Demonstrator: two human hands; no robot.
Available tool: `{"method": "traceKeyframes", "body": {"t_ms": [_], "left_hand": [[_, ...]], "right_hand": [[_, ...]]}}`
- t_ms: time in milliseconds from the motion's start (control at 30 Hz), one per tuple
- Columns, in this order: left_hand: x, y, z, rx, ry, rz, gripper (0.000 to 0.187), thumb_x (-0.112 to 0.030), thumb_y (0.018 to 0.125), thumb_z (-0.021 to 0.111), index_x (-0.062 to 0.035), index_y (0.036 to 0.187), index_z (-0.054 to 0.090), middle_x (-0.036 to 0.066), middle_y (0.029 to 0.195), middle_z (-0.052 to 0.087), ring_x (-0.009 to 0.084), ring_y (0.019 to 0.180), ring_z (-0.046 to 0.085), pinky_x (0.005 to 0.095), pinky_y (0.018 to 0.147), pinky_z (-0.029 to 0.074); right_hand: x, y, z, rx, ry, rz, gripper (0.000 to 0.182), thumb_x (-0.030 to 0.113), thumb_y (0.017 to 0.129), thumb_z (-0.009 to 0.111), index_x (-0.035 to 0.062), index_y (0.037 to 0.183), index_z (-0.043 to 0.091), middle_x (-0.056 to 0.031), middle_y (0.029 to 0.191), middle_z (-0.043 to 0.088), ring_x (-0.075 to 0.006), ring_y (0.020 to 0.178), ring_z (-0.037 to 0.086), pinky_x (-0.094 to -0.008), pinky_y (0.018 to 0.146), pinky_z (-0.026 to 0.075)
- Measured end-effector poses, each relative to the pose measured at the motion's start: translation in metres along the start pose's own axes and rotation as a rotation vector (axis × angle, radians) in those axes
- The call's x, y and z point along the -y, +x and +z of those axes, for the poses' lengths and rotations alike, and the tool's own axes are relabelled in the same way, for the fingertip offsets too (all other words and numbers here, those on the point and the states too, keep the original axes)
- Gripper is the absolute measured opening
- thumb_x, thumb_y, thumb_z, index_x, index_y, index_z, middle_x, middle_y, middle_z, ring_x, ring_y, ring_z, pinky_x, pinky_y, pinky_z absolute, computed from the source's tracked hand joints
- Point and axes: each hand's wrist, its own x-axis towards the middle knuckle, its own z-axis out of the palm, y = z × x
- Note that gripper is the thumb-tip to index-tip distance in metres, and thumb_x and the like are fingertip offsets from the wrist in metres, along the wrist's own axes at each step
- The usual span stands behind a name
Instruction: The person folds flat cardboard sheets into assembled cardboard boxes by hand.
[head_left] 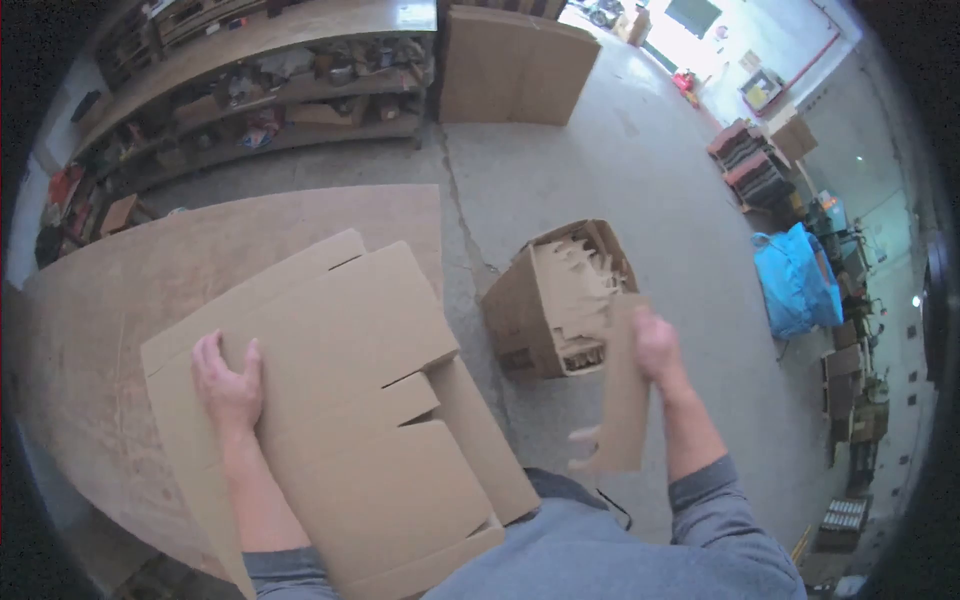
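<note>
A flat, die-cut cardboard sheet with slots and flaps lies on the table in front of me, its near edge by my body. My left hand rests on its left part, thumb apart from the fingers. Out to the right, my right hand grips a narrow cardboard strip by its upper end; the strip hangs down with a notched lower end. Beyond the strip stands an open cardboard box on the floor, filled with cardboard pieces.
The brown table extends to the left under the sheet. Behind it are shelves loaded with odds and ends and a large upright cardboard stack. Along the right wall sit a blue bag and stacked goods.
</note>
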Motion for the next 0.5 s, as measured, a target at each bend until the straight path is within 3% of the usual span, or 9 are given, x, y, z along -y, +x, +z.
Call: {"method": "traceKeyframes", "body": {"t_ms": [67,167,267,300,367,500], "left_hand": [[0.004,0.0,0.001,-0.004,0.045,0.016,0.058,-0.047,0.085,0.056,-0.0007,0.12,0.052,0.017,0.12,0.052,0.0312,0.115,0.048,0.0422,0.1,0.037],[0.008,0.0,0.005,-0.002,0.035,-0.013,0.057,-0.046,0.085,0.058,-0.0019,0.121,0.052,0.016,0.119,0.052,0.0316,0.114,0.049,0.0423,0.098,0.038],[0.021,0.003,0.011,-0.031,0.065,0.028,0.056,-0.045,0.084,0.06,-0.001,0.119,0.053,0.017,0.118,0.053,0.0321,0.114,0.048,0.0418,0.099,0.037],[0.019,0.004,0.01,-0.03,0.06,0.031,0.056,-0.045,0.084,0.059,-0.001,0.119,0.053,0.017,0.118,0.053,0.0319,0.114,0.048,0.0418,0.1,0.037],[0.018,0.003,0.01,-0.015,0.036,0.013,0.055,-0.044,0.085,0.059,-0.0008,0.118,0.053,0.016,0.118,0.052,0.0309,0.115,0.048,0.0415,0.101,0.036],[0.018,0.002,0.011,-0.019,0.041,-0.004,0.057,-0.046,0.086,0.057,-0.0006,0.119,0.052,0.016,0.119,0.051,0.0309,0.115,0.047,0.0423,0.1,0.037]], "right_hand": [[-0.063,0.032,-0.033,-0.278,0.126,-0.003,0.045,0.036,0.099,0.034,0.0061,0.095,0.068,-0.0128,0.096,0.068,-0.0233,0.088,0.059,-0.0394,0.084,0.043],[-0.07,0.041,-0.064,-0.371,0.745,0.228,0.036,0.036,0.095,0.043,0.0051,0.097,0.062,-0.0091,0.091,0.066,-0.019,0.078,0.063,-0.0329,0.062,0.049],[-0.066,0.067,-0.051,-0.537,1.013,0.242,0.044,0.042,0.093,0.042,0.0059,0.108,0.063,-0.0123,0.094,0.066,-0.0256,0.083,0.064,-0.0388,0.064,0.052],[-0.082,0.075,-0.033,-0.504,0.977,0.298,0.045,0.044,0.092,0.042,0.0058,0.106,0.061,-0.0119,0.089,0.063,-0.0238,0.075,0.06,-0.0368,0.058,0.05],[-0.113,0.09,0.005,-0.357,0.803,0.498,0.049,0.051,0.092,0.04,0.0052,0.099,0.056,-0.0103,0.07,0.052,-0.0163,0.043,0.045,-0.0288,0.034,0.039],[-0.112,0.041,0.088,0.026,0.608,0.473,0.025,0.033,0.093,0.043,0.0111,0.085,0.051,-0.0046,0.071,0.053,-0.0133,0.05,0.049,-0.025,0.04,0.039]]}}
